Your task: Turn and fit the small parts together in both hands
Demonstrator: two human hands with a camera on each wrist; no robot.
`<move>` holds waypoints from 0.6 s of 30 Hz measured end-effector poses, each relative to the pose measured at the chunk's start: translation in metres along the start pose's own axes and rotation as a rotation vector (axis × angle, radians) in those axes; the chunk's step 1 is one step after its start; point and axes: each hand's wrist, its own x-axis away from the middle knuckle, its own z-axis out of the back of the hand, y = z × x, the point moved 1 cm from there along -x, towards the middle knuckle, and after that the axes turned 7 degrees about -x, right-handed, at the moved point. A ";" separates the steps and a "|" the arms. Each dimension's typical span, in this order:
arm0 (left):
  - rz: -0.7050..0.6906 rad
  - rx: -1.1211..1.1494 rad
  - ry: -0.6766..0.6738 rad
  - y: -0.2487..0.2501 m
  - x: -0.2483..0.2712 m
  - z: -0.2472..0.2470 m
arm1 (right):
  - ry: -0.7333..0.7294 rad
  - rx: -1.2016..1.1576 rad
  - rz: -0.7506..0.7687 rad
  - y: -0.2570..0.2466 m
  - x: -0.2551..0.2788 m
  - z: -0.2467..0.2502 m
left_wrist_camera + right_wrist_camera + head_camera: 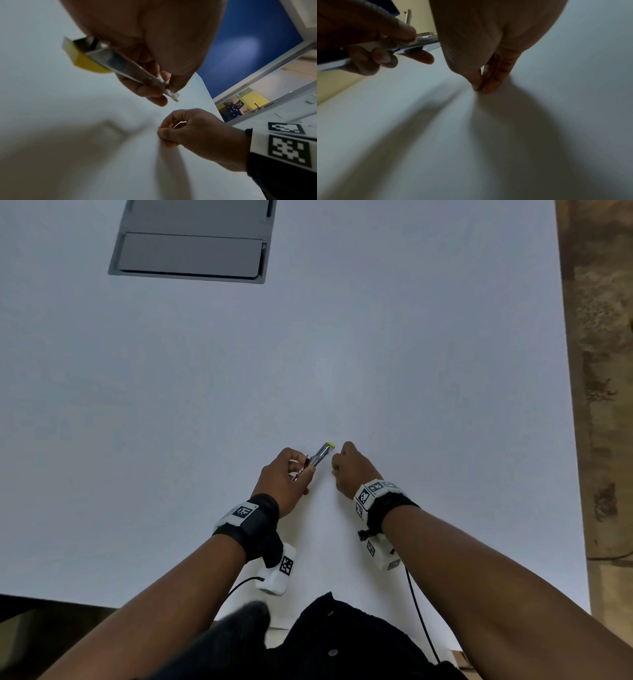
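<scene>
Resting in left hand (286, 479), stapler (317, 457) just beside right hand (347, 469).

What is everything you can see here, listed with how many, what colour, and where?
Metal tool: one, silver with a yellow end, held above the table near its front edge.
Table: one, white, fills most of the head view.
Grey panel: one, grey, set in the table at the far left.
Wrist cameras: two, white with black-and-white markers, strapped on black bands, cables trailing.
Dark garment: one, black with buttons, at the near edge.
Left hand: one, grips the metal tool.
Right hand: one, fingers curled, thumb and fingertip pressed together on the table; whether they pinch something is too small to tell.
</scene>
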 end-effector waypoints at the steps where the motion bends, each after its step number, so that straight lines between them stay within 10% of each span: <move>1: -0.002 -0.001 -0.007 0.001 0.000 -0.001 | 0.014 0.004 -0.004 0.001 0.002 0.001; 18: -0.190 -0.149 -0.107 0.063 0.022 -0.031 | 0.302 -0.688 -0.380 0.049 0.081 0.103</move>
